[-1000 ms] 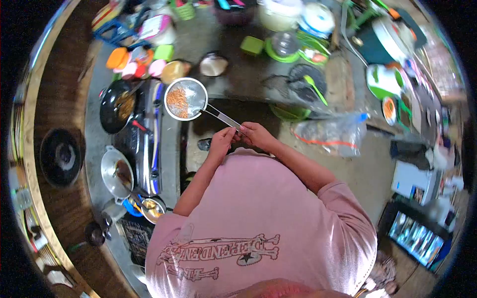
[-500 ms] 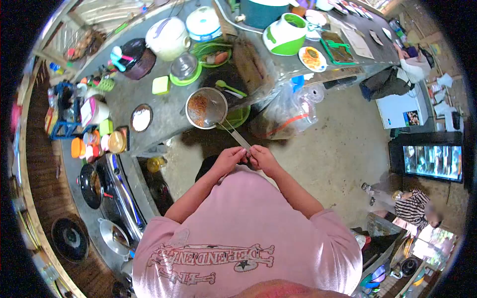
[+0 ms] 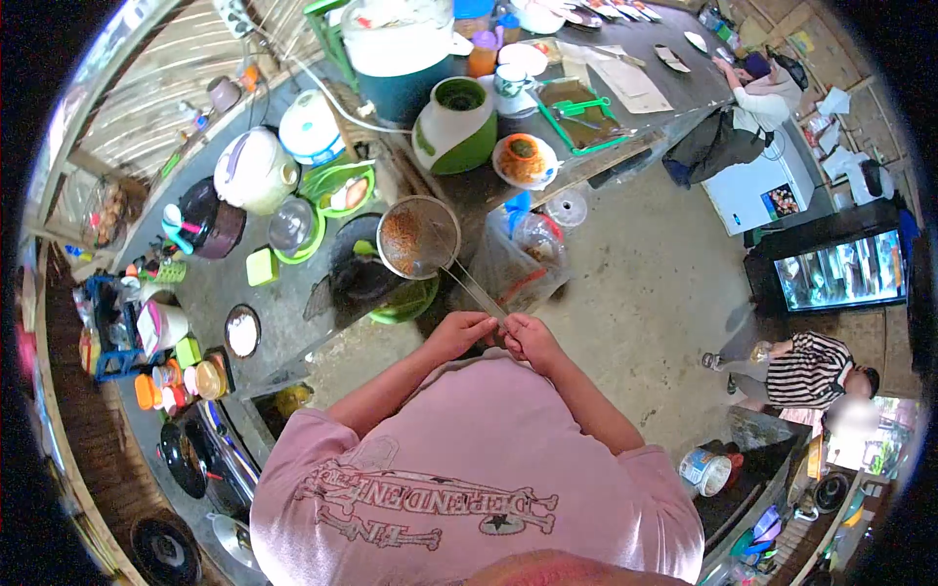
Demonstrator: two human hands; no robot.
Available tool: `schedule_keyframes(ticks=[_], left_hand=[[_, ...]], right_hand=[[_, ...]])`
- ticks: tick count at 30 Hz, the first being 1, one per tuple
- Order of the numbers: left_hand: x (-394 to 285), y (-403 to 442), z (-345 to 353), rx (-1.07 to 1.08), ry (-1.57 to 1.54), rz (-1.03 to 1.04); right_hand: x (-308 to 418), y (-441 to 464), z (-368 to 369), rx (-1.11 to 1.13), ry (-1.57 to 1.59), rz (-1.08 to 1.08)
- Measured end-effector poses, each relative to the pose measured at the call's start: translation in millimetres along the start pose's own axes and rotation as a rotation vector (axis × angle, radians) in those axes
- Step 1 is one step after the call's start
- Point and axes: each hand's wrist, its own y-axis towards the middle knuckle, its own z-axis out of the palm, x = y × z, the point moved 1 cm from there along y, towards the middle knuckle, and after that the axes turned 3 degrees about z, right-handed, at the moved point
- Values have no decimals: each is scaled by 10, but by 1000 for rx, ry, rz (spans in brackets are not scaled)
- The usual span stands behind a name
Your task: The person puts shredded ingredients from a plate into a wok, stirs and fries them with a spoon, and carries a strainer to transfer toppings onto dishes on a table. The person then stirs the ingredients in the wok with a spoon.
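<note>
A round metal strainer [image 3: 418, 237] with reddish-brown bits on the left part of its mesh is held out in front of my body. My right hand [image 3: 529, 342] is closed round the end of its long handle. Beside it my left hand [image 3: 463, 335] is also closed, its fingertips at the handle's end. Below the strainer's bowl are a green basin [image 3: 404, 301] and a dark round pan [image 3: 366, 256], partly hidden. To the right of the bowl hangs a clear plastic bag [image 3: 518, 256].
A green and white jug [image 3: 455, 127] and a plate of orange food [image 3: 525, 161] stand on the counter ahead. At the left is a stove [image 3: 223, 439] with pans. One person [image 3: 767, 98] is at the table's far end; another [image 3: 809, 369] in stripes stands at the right.
The view has turned to the right, and the counter with the jug has come in front. The strainer has moved along with both hands, which still hold it.
</note>
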Motion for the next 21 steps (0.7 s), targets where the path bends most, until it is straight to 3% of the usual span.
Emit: schedule_keyframes(ticks=[11,18,21], left_hand=[[-421,1263,540,127,40,-25],[-524,2076,1112,102,104,-55],[-515,2600,1434,81,189,-32]], right_hand=[[315,-103,-1150,-125,244,-21],[598,-100,-2087,-199,90,20],[776,-57,-2713,-125,47,4]])
